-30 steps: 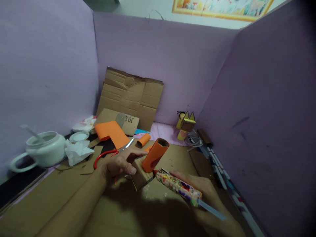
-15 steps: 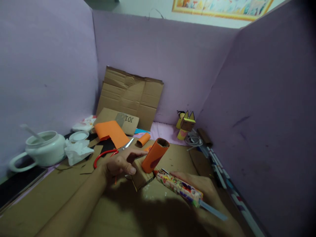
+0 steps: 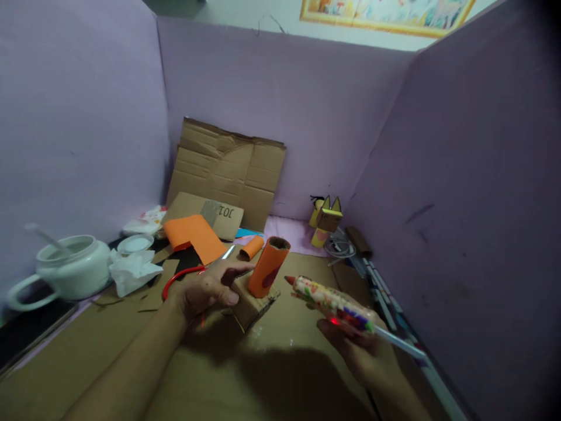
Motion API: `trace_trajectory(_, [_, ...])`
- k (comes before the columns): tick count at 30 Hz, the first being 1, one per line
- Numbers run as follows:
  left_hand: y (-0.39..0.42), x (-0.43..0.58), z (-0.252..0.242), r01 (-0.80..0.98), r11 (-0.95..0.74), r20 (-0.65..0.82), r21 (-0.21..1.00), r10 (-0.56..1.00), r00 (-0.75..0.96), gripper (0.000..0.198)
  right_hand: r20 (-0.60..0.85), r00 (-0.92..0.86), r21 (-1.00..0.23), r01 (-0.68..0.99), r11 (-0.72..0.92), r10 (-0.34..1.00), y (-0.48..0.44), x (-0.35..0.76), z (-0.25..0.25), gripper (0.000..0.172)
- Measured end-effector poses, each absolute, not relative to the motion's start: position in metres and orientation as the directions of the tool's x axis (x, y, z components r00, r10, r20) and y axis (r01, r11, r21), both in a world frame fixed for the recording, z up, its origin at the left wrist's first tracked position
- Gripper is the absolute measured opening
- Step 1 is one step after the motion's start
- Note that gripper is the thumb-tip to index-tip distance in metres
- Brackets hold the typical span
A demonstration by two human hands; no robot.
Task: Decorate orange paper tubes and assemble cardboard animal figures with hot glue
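My left hand (image 3: pixel 214 287) grips the left side of a small cardboard box (image 3: pixel 249 308), its thumb on the near face. On top of the box stands an orange paper-covered tube (image 3: pixel 270 266), open at its upper end, with a darker patch low on its side. My right hand (image 3: pixel 355 348) is wrapped round a flower-patterned glue gun (image 3: pixel 335 304) with a clear glue stick poking out of its back. The gun's orange-brown nozzle points left at the tube, with a gap between them. A small red light glows on the gun.
Red-handled scissors (image 3: pixel 182 278) lie behind my left hand, near orange paper (image 3: pixel 195 234) and a small orange roll (image 3: pixel 252 248). A white pot (image 3: pixel 74 266) and crumpled tissue (image 3: pixel 134 272) stand left. A cat-eared paper figure (image 3: pixel 328 219) and cable (image 3: pixel 339 247) sit back right. Cardboard sheets (image 3: pixel 228 169) lean behind.
The glue gun's nozzle has come away from the foot of the tube, moving right and up as the gun turned. My left hand still holds the box.
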State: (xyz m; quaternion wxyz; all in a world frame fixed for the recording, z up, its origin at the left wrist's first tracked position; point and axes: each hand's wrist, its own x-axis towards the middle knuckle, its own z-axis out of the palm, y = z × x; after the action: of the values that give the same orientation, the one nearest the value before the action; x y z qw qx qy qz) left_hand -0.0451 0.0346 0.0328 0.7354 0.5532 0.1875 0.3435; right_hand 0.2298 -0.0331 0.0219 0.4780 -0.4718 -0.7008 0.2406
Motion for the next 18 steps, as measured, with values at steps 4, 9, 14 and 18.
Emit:
trace_trajectory(4, [0.031, -0.032, 0.034, -0.399, 0.121, 0.148, 0.909, 0.801, 0.58, 0.068, 0.396, 0.121, -0.879, 0.338, 0.337, 0.91, -0.028, 0.227, 0.016, 0.032])
trace_trajectory(9, [0.027, -0.007, 0.026, -0.385, -0.114, 0.217, 0.916, 0.947, 0.236, 0.058, 0.227, 0.203, -0.974, 0.062, 0.219, 0.953, -0.024, 0.215, 0.013, 0.039])
trace_trajectory(14, [0.015, 0.02, 0.011, -0.183, -0.191, 0.2, 0.964, 0.979, 0.03, 0.066, 0.11, 0.33, -0.982, -0.108, 0.153, 0.938, -0.022, 0.194, 0.012, 0.045])
trace_trajectory(18, [-0.001, 0.036, 0.006, -0.098, -0.121, 0.121, 0.988, 0.993, -0.008, 0.075, 0.029, 0.286, -0.959, -0.263, 0.108, 0.958, -0.025, 0.177, 0.016, 0.043])
